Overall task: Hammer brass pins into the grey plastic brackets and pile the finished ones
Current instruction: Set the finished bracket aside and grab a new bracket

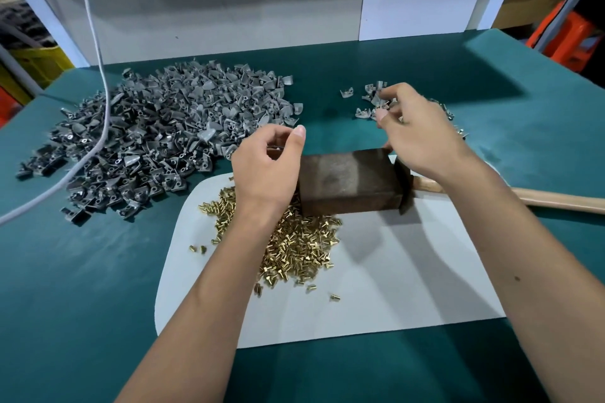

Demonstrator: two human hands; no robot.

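The left hand (266,167) curls its fingers in a narrow grip; I cannot tell what is inside. The right hand (415,137) pinches a grey bracket (381,101) over the small finished pile (370,101) near the table's (98,288) far right corner. Brass pins (294,245) lie in the middle, touching the hammer (350,185). The big pile of brackets (157,134) sits far left.

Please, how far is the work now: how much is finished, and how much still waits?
Done: only a small pile of brackets lies at the right. In hand: the right hand holds one bracket at that pile; the left hand pinches something small, too hidden to name. The hammer lies unused. Left: the big grey heap and many brass pins. Early stage.
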